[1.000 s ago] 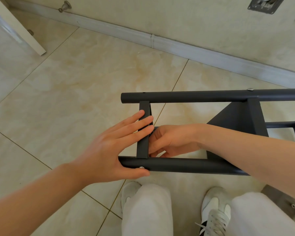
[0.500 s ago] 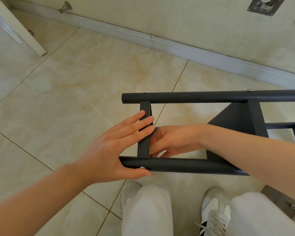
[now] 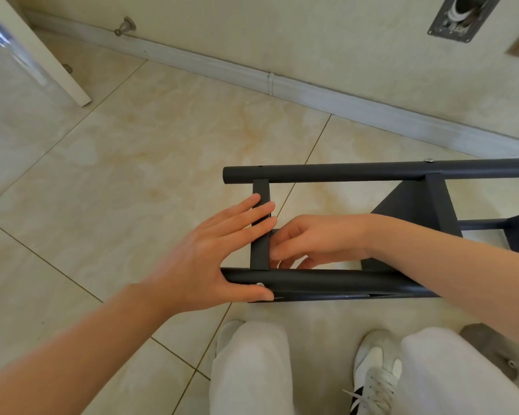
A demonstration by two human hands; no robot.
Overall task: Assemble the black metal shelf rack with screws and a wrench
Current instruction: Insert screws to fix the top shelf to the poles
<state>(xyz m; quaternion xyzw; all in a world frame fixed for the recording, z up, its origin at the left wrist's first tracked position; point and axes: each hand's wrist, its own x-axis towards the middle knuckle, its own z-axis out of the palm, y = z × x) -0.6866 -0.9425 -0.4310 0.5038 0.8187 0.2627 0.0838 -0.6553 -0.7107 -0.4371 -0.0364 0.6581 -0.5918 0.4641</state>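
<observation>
The black metal rack lies on its side on the tiled floor, with a far tube (image 3: pixel 342 172) and a near tube (image 3: pixel 327 281). A short flat crossbar (image 3: pixel 260 256) stands between the two tubes at their left ends. My left hand (image 3: pixel 204 259) presses its straight fingers flat on the crossbar's left face. Its thumb lies along the near tube beside a silver screw (image 3: pixel 260 284). My right hand (image 3: pixel 318 241) reaches inside the frame, its fingers curved toward the crossbar's right side. Whether it holds something small is hidden. No wrench is visible.
A black shelf panel (image 3: pixel 411 202) slopes between the tubes at right, with another screw (image 3: pixel 429 160) on the far tube. The baseboard (image 3: pixel 312 91) runs behind. A white panel (image 3: pixel 42 55) stands far left. My white shoe (image 3: pixel 375 363) and a grey object (image 3: pixel 492 348) lie close below.
</observation>
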